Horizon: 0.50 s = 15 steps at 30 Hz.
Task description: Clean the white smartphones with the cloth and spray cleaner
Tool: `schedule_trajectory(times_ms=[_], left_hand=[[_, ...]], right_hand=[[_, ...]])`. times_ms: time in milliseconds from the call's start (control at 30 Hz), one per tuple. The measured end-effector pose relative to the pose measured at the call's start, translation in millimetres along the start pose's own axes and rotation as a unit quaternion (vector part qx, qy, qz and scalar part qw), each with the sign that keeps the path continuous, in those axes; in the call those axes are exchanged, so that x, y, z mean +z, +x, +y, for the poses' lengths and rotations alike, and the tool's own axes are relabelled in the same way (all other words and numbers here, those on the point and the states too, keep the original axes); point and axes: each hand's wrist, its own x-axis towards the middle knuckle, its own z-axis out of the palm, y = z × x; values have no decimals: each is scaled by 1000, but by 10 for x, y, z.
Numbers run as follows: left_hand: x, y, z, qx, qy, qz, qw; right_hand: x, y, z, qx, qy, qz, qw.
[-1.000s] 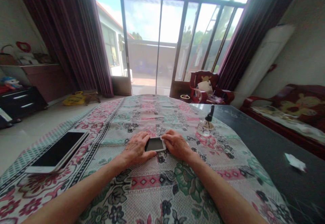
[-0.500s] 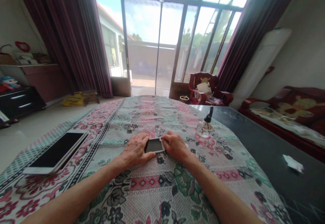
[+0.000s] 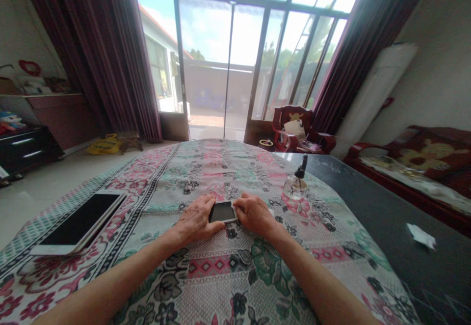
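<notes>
A small smartphone (image 3: 222, 211) with a dark screen and pale frame lies face up on the patterned tablecloth (image 3: 217, 168). My left hand (image 3: 196, 216) grips its left end, thumb along the near edge and fingers at the far side. At the phone's right end, the curled fingers of my right hand (image 3: 253, 211) press on the screen's edge. A bit of white, like cloth, peeks out by those fingertips; most of it is hidden under the hand. To the right stands a clear glass bottle (image 3: 295, 187) with a black pump top.
Stacked white-framed tablets (image 3: 79, 222) lie at the left of the table. A dark tabletop (image 3: 371, 202) on the right bears a crumpled white paper (image 3: 421, 236). Beyond are a red wooden chair (image 3: 294, 128), a sofa (image 3: 423, 158) and glass doors (image 3: 221, 69).
My right fingertips have shifted very slightly at the phone's right end. The whole view has drifted a little; the phone and my left hand keep their places.
</notes>
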Motion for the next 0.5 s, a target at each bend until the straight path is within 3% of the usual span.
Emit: schedule_trajectory(times_ms=[267,500], left_hand=[[20,-5,-21,-1,-9,1,1000],[16,7,-15,0,3,-1,1000]], right_hand=[[-68,-17,37,-7,53,-48,997],[78,42,79,11,47,18,999]])
